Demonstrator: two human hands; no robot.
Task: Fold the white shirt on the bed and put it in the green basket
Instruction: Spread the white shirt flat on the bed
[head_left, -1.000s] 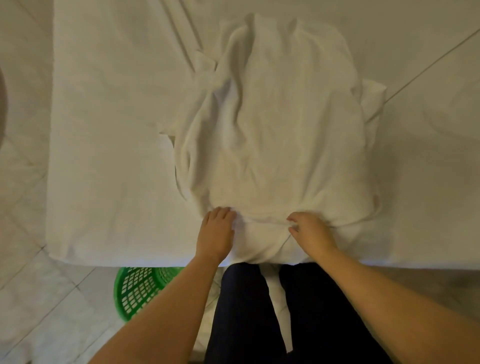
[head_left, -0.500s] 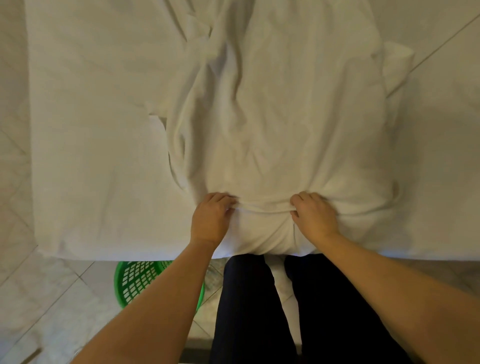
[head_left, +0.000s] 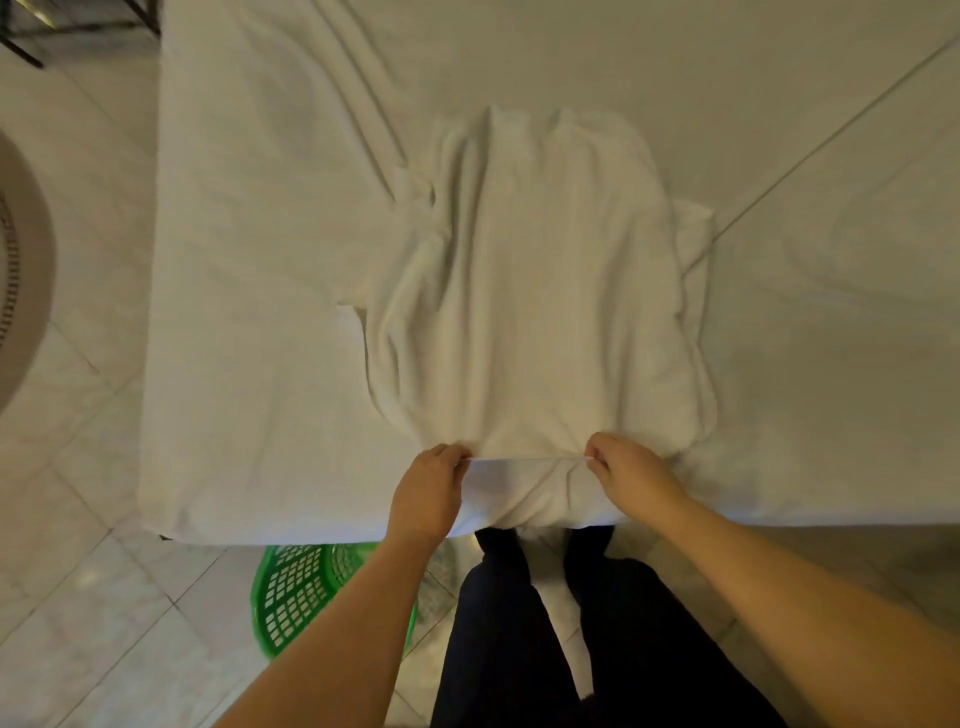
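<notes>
The white shirt (head_left: 540, 301) lies rumpled on the bed (head_left: 260, 312), its sides folded inward and its hem toward me at the bed's near edge. My left hand (head_left: 428, 488) pinches the hem on the left. My right hand (head_left: 628, 475) pinches the hem on the right, and the edge is stretched taut between them. The green basket (head_left: 301, 592) stands on the floor below the bed's near edge, left of my legs, partly hidden by my left forearm.
White sheets cover the bed, with creases running diagonally at the far left and right. Tiled floor (head_left: 78, 597) lies to the left and below. A round pale object (head_left: 21, 270) sits at the left edge, and dark metal legs (head_left: 31, 31) show at the top left.
Both hands went from resting on the shirt's bottom edge to pinching it, and the hem is now pulled straight between them. The camera view has pulled back from the bed.
</notes>
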